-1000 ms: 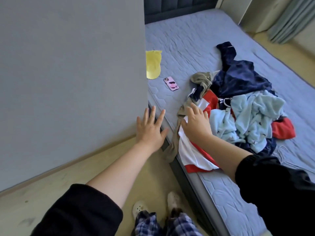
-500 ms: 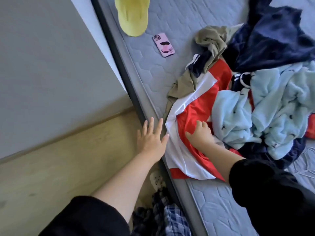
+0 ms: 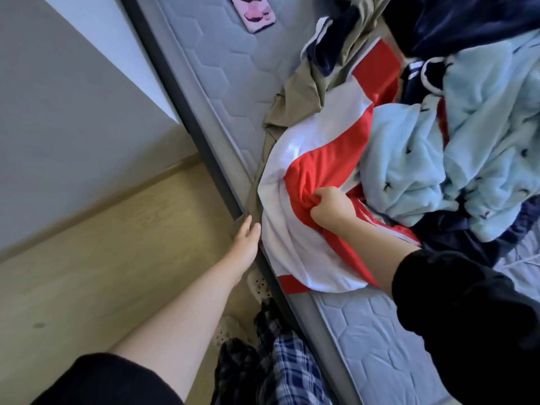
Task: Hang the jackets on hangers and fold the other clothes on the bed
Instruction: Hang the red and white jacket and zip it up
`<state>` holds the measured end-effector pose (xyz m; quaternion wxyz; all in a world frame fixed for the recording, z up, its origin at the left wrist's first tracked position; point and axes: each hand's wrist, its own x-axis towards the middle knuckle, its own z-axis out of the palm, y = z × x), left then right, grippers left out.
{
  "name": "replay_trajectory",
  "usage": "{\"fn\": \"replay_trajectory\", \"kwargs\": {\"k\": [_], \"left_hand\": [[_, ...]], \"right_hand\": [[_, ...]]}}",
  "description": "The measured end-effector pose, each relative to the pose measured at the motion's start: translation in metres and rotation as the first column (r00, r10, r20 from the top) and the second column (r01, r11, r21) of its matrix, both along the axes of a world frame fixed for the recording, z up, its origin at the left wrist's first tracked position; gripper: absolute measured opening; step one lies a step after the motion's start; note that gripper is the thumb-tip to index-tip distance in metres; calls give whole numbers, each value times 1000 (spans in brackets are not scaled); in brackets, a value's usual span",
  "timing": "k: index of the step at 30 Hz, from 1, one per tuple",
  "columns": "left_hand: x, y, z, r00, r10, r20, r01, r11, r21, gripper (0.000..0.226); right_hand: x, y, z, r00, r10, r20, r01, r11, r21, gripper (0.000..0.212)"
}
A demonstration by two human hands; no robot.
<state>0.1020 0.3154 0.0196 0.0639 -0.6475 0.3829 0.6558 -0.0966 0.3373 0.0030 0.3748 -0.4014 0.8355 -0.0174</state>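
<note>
Moved since half a second ago: right hand (image 3: 331,204), from resting on the red and white garment (image 3: 309,168) to bunching its red cloth in a fist; left hand (image 3: 245,244) turned edge-on and closer to the bed side; view drawn nearer the pile.
Right hand: curled tight round a fold of red cloth, knuckles up; forearm lies across the garment's lower part, black sleeve (image 3: 467,302) pushed back from the wrist.
Left hand: fingers straight and close together, holds nothing; fingertips at the lower end of the dark bed frame (image 3: 187,112), just beside the white cloth; contact with either, cannot tell.
Red and white garment: at the near edge of the mattress (image 3: 365,325), white panel drooping over the side, creases running in to the fist.
Khaki garment (image 3: 295,95): partly under the red and white one, one end hanging down the mattress side.
Light blue fleece (image 3: 409,159): crumpled just right of the fist, lying over the red cloth and over dark blue cloth.
Navy garment (image 3: 455,19): top right, behind the fleece.
Phone (image 3: 252,13): pink case, flat on the mattress at the top edge, apart from the pile.
Beside the bed: plaid trousers (image 3: 289,361) and a pale slipper (image 3: 258,283) on the wooden floor (image 3: 117,244); grey wall (image 3: 58,112) to the left.
</note>
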Motion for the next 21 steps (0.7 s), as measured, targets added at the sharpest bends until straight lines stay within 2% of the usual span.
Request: {"fn": "replay_trajectory", "kwargs": {"k": [2, 4, 7, 9, 11, 13, 14, 15, 16, 18, 19, 21], "left_hand": [[-9, -12, 7, 962, 262, -80, -245, 954, 171, 50], [-20, -25, 14, 895, 429, -119, -377, 872, 313, 43], [-38, -38, 26, 862, 472, -188, -359, 827, 432, 41], [-52, -40, 30, 894, 408, -184, -332, 880, 341, 34], [-61, -40, 35, 909, 393, -139, -367, 912, 182, 46], [-63, -41, 42, 919, 387, -78, -378, 920, 105, 44], [-60, -42, 43, 931, 360, -57, -355, 931, 78, 32], [-56, -44, 44, 949, 311, -45, -308, 949, 63, 21], [-50, -46, 47, 970, 237, -44, -235, 971, 50, 19], [-39, -49, 54, 995, 62, -72, -60, 997, 39, 25], [-36, -49, 60, 994, -21, -103, 26, 998, 49, 27], [-29, -48, 72, 976, -133, -171, 148, 986, 76, 32]], "right_hand": [[0, 2, 17, 996, 33, 87, -26, 996, -84, 14], [5, 5, 36, 959, 52, 277, -4, 985, -172, 18], [18, 9, 68, 841, 157, 519, -17, 964, -264, 35], [28, 15, 83, 800, 208, 563, -62, 962, -267, 38], [34, 21, 90, 822, 193, 537, -50, 962, -269, 30], [32, 26, 92, 911, 160, 379, -7, 927, -374, 22], [26, 26, 90, 958, 164, 234, -48, 900, -434, 33], [17, 27, 86, 980, 184, 79, -134, 894, -427, 53], [7, 27, 82, 975, 219, -37, -218, 915, -338, 75], [-7, 27, 76, 939, 329, -96, -339, 933, -124, 110], [-9, 26, 71, 913, 396, -92, -403, 912, -75, 117], [-4, 22, 64, 863, 499, -76, -504, 861, -69, 110]]}}
